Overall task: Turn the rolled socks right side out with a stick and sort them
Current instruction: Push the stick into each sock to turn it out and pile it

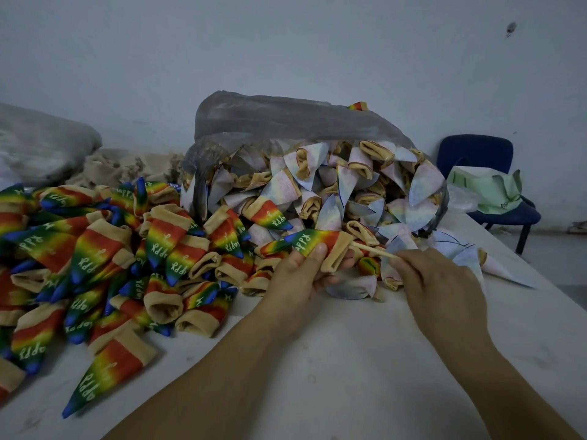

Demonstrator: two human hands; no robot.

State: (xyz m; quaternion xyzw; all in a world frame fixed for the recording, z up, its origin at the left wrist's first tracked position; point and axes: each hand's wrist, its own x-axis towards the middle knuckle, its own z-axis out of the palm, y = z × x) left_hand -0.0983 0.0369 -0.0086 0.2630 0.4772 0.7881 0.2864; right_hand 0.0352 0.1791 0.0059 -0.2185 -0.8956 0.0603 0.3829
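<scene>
White table (349,360), right edge near blue chair (476,150), left fingers (318,253) gripping rainbow sock (320,237), right fingers (409,265) pinching stick (372,250)

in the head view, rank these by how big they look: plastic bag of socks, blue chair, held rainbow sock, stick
1. plastic bag
2. blue chair, which sits farther back, so its true size is unsure
3. rainbow sock
4. stick

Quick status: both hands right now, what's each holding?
Left hand: gripping a rainbow sock.
Right hand: pinching the stick, its far end at the sock's cuff.
</scene>
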